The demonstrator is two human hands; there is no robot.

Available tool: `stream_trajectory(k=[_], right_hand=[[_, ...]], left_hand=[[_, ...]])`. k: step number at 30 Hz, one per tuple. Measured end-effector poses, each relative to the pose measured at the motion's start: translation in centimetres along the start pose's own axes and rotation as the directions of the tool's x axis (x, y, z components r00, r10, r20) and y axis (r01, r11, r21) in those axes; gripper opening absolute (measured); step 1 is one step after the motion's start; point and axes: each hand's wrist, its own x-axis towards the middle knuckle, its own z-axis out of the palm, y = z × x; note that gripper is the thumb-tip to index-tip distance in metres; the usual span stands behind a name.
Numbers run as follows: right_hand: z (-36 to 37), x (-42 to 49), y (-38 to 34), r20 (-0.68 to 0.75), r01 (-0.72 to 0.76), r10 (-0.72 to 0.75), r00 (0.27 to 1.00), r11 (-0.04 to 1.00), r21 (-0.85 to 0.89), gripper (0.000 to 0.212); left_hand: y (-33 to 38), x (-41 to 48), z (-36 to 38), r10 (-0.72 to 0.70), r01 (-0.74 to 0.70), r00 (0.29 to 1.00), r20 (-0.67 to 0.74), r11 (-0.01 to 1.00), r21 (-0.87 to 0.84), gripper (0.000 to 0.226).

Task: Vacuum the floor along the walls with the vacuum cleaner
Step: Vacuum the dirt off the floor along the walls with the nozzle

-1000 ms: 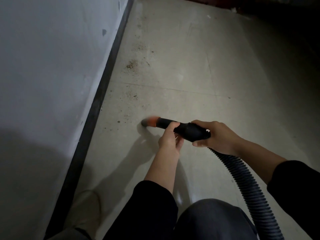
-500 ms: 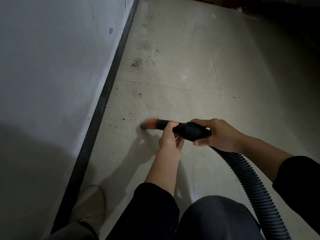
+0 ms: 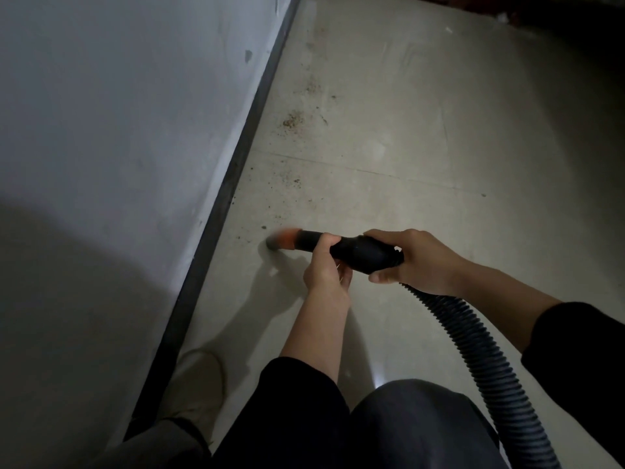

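Note:
A black vacuum nozzle [image 3: 351, 250] with an orange, motion-blurred tip [image 3: 282, 240] points left, its end on the pale floor a short way from the dark baseboard [image 3: 236, 170]. My left hand [image 3: 326, 270] grips the narrow front tube from below. My right hand [image 3: 411, 262] grips the thick black handle behind it. A ribbed black hose [image 3: 487, 360] runs from the handle down to the lower right. Brown dirt specks [image 3: 293, 121] lie on the floor along the wall ahead of the tip.
A grey-white wall [image 3: 118, 130] fills the left side. My light shoe [image 3: 199, 384] stands beside the baseboard at the bottom, my dark-trousered knee [image 3: 416, 424] to its right. Open floor [image 3: 439, 130] stretches ahead into a dark far end.
The nozzle tip has crept a little left toward the baseboard. The view has shifted slightly right, with both hands keeping their grip.

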Motion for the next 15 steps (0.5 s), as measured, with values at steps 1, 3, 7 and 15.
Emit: stream_trajectory(k=[1, 3, 7, 15], right_hand=[[0.1, 0.2, -0.2, 0.002, 0.0, 0.0, 1.0, 1.0, 0.001, 0.047], [0.3, 0.6, -0.6, 0.014, 0.006, -0.006, 1.0, 1.0, -0.004, 0.05], [0.8, 1.2, -1.5, 0.025, 0.021, -0.022, 0.999, 1.0, 0.005, 0.054], [2.1, 2.6, -3.0, 0.028, 0.064, -0.064, 0.998, 0.998, 0.01, 0.047]], left_hand=[[0.2, 0.0, -0.1, 0.005, -0.005, 1.0, -0.005, 1.0, -0.002, 0.027], [0.5, 0.1, -0.5, 0.012, -0.013, 1.0, -0.016, 1.0, -0.012, 0.024], [1.3, 0.2, -1.3, 0.033, -0.034, 0.999, -0.04, 0.999, -0.033, 0.022], [2.9, 0.6, -2.6, 0.074, -0.079, 0.995, -0.065, 0.995, -0.065, 0.033]])
